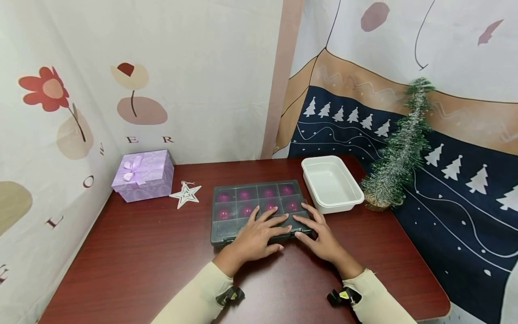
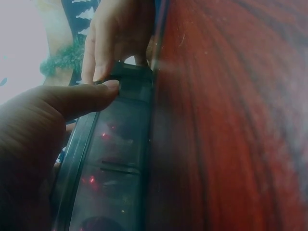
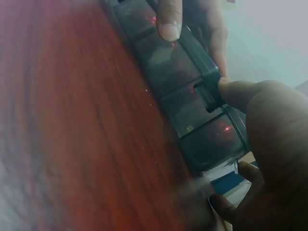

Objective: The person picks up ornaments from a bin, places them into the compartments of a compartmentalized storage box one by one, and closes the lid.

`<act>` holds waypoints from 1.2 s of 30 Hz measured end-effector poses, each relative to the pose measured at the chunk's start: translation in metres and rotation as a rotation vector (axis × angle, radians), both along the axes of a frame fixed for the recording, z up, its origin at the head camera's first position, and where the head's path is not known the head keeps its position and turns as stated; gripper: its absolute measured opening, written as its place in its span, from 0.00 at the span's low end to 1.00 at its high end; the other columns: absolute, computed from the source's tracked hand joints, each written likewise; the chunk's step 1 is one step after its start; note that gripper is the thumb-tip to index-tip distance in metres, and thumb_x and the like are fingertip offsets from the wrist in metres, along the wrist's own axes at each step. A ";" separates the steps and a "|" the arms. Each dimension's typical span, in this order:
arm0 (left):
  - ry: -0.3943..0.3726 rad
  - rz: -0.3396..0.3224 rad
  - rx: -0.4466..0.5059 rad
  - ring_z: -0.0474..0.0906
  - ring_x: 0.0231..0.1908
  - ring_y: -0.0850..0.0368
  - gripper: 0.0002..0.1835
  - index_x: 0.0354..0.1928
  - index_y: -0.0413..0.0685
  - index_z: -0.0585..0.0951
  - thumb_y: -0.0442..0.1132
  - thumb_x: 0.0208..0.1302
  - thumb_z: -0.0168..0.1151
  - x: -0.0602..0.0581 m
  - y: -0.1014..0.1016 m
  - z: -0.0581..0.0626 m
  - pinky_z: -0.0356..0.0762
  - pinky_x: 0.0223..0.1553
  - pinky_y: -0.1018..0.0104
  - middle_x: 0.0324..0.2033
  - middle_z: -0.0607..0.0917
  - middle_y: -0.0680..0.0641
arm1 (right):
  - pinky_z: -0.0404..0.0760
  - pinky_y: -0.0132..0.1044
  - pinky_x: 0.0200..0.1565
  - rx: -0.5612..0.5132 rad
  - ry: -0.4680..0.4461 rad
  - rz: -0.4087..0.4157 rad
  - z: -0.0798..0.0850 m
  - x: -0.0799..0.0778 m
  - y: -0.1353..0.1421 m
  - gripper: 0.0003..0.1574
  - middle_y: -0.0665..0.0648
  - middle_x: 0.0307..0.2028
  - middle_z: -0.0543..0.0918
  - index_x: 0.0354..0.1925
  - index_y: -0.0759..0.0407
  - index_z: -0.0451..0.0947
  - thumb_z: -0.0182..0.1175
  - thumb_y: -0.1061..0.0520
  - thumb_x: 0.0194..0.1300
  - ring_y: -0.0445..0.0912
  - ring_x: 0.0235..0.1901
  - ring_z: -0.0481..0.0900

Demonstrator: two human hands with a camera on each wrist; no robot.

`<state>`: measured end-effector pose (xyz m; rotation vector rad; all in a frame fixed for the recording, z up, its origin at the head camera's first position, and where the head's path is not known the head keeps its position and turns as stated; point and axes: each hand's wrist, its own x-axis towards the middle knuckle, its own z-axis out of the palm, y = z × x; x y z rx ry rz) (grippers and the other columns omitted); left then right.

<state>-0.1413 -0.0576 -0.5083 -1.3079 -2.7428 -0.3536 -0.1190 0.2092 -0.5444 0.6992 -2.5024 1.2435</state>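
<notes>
A dark translucent divided box (image 1: 224, 228) lies on the table with its lid down. Shiny pink-purple balls (image 1: 224, 213) show through the lid in the two back rows of compartments. My left hand (image 1: 255, 236) rests on the front part of the lid, fingers spread, its thumb in front of the box. At the front right corner is my right hand (image 1: 325, 238), fingers spread over the lid and right edge. In the right wrist view, the right thumb (image 3: 240, 94) lies at the box's top front edge, beside a clasp (image 3: 207, 97).
A white plastic tub (image 1: 328, 206) stands right of the box, with a small frosted tree (image 1: 398, 157) beyond it. To the left are a white star ornament (image 1: 186, 194) and a lilac gift box (image 1: 147, 184). Printed cloth (image 1: 218, 90) hangs behind the table (image 1: 141, 252).
</notes>
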 end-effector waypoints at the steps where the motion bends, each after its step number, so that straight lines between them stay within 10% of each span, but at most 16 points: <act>1: -0.001 0.000 -0.001 0.57 0.87 0.44 0.32 0.77 0.73 0.77 0.60 0.73 0.70 0.000 0.000 0.000 0.53 0.82 0.23 0.84 0.69 0.59 | 0.66 0.74 0.73 -0.001 -0.001 -0.004 0.000 0.000 0.000 0.31 0.71 0.80 0.66 0.68 0.59 0.84 0.75 0.63 0.68 0.71 0.80 0.59; 8: -0.025 -0.008 0.035 0.57 0.87 0.45 0.31 0.76 0.71 0.79 0.61 0.73 0.70 0.001 -0.002 0.000 0.52 0.82 0.22 0.83 0.70 0.57 | 0.65 0.75 0.73 -0.022 -0.033 0.003 0.000 0.000 0.001 0.31 0.70 0.81 0.65 0.68 0.58 0.84 0.75 0.62 0.68 0.70 0.81 0.58; 14: -0.081 -0.066 0.247 0.68 0.82 0.43 0.26 0.68 0.57 0.87 0.54 0.72 0.73 0.003 -0.011 0.008 0.56 0.80 0.22 0.75 0.81 0.49 | 0.60 0.77 0.70 -0.031 -0.029 -0.012 0.000 0.004 0.000 0.33 0.72 0.80 0.66 0.68 0.58 0.85 0.77 0.61 0.65 0.72 0.79 0.59; 22: -0.025 -0.034 0.298 0.73 0.78 0.39 0.29 0.68 0.53 0.86 0.51 0.68 0.78 0.012 -0.052 0.020 0.63 0.77 0.22 0.70 0.85 0.45 | 0.51 0.73 0.62 0.036 0.056 -0.066 0.019 0.002 -0.010 0.30 0.70 0.77 0.72 0.63 0.58 0.87 0.79 0.57 0.63 0.75 0.78 0.58; 36: -0.118 0.050 0.331 0.68 0.78 0.29 0.23 0.58 0.51 0.93 0.41 0.59 0.84 0.016 -0.132 0.020 0.71 0.74 0.27 0.69 0.86 0.42 | 0.60 0.72 0.70 0.315 0.009 0.195 0.048 -0.009 -0.063 0.27 0.61 0.81 0.71 0.67 0.53 0.86 0.73 0.49 0.73 0.61 0.84 0.59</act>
